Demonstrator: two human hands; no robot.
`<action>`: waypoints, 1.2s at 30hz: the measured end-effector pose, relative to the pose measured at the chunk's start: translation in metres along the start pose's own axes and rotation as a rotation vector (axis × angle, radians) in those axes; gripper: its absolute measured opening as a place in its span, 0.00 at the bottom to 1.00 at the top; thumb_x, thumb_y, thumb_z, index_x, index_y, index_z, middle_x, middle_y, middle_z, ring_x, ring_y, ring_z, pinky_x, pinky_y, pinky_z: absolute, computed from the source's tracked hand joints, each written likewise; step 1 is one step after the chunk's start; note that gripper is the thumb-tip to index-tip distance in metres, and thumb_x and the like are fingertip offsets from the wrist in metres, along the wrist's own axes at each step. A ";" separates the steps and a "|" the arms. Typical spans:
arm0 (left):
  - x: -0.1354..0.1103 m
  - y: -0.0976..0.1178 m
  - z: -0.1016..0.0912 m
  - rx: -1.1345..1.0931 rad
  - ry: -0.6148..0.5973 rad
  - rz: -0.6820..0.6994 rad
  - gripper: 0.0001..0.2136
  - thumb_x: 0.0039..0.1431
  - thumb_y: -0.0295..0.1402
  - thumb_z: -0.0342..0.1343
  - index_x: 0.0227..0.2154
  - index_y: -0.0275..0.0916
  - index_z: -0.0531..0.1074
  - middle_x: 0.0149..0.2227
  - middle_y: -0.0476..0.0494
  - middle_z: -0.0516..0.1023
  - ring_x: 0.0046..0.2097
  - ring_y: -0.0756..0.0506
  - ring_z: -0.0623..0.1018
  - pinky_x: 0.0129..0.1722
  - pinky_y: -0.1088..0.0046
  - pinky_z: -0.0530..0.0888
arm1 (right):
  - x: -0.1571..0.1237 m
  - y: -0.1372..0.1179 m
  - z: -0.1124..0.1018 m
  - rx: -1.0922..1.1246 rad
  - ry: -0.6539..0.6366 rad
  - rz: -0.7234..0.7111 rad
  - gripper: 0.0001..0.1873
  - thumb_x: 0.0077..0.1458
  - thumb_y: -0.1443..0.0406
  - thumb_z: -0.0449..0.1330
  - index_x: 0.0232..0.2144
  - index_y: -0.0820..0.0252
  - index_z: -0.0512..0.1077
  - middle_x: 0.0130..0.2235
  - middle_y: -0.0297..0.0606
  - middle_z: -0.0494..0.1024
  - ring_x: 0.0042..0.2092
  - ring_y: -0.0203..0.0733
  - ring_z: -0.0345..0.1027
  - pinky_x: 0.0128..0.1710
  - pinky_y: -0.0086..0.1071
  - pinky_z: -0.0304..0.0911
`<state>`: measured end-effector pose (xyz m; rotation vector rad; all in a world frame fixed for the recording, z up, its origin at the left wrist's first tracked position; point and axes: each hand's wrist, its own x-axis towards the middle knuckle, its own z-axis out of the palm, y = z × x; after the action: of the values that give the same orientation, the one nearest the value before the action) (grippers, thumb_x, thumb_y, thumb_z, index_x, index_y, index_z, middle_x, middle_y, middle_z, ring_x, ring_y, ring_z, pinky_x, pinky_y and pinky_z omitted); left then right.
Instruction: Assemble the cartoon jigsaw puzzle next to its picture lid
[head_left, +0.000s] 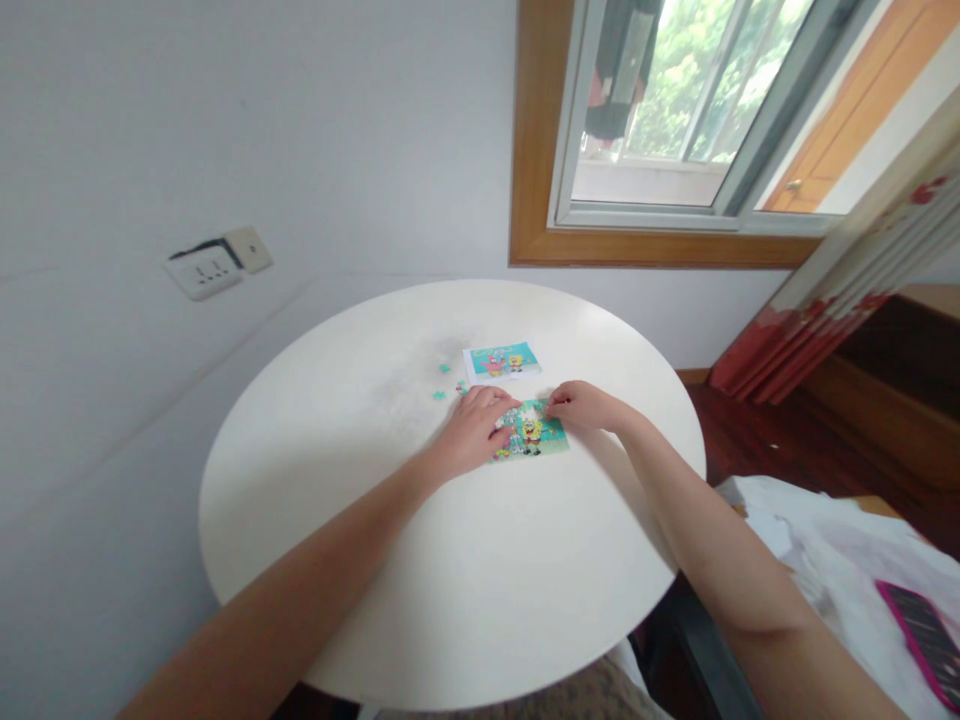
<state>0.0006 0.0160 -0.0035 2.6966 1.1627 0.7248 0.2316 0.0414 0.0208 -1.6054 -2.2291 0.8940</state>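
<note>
A jigsaw puzzle (553,436) with yellow and pink cartoon figures on a turquoise ground lies on the round white table (465,580). My left hand (472,428) rests over its left part, fingers apart and lying on the pieces. At the upper right of the puzzle, the fingertips of my right hand (585,405) are pinched together on what looks like a puzzle piece, mostly hidden by the fingers. A whitish gap shows near the puzzle's top edge. Several loose puzzle pieces (439,395) lie beyond my left hand.
A reference picture card (504,361) with matching figures lies just behind the puzzle. The wall with a socket (206,270) borders the table at the back left. To the right are a white cloth (810,550) and a phone in a pink case (926,640).
</note>
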 end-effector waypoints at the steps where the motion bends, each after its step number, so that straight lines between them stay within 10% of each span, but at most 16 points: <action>1: 0.000 0.001 0.000 0.011 -0.013 0.002 0.17 0.58 0.33 0.53 0.51 0.42 0.69 0.50 0.41 0.69 0.53 0.40 0.65 0.55 0.58 0.63 | 0.000 -0.003 0.001 -0.003 0.003 0.020 0.11 0.47 0.63 0.56 0.22 0.63 0.74 0.21 0.33 0.70 0.26 0.34 0.58 0.28 0.29 0.52; 15: -0.004 0.001 0.009 0.077 -0.076 0.032 0.17 0.63 0.32 0.47 0.54 0.45 0.67 0.52 0.40 0.67 0.55 0.40 0.64 0.54 0.57 0.64 | -0.001 -0.005 0.004 0.005 -0.035 0.066 0.11 0.50 0.63 0.55 0.24 0.63 0.75 0.25 0.36 0.73 0.29 0.36 0.61 0.30 0.29 0.55; 36: 0.006 0.016 -0.014 -0.123 0.078 0.062 0.09 0.64 0.35 0.48 0.37 0.39 0.71 0.39 0.44 0.72 0.46 0.44 0.68 0.50 0.65 0.65 | -0.012 -0.013 -0.005 0.383 -0.205 -0.358 0.14 0.53 0.56 0.55 0.28 0.62 0.68 0.32 0.34 0.67 0.36 0.36 0.60 0.41 0.32 0.57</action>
<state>0.0079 0.0085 0.0162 2.6344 1.0177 0.8881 0.2288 0.0292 0.0337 -0.9477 -2.1985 1.3213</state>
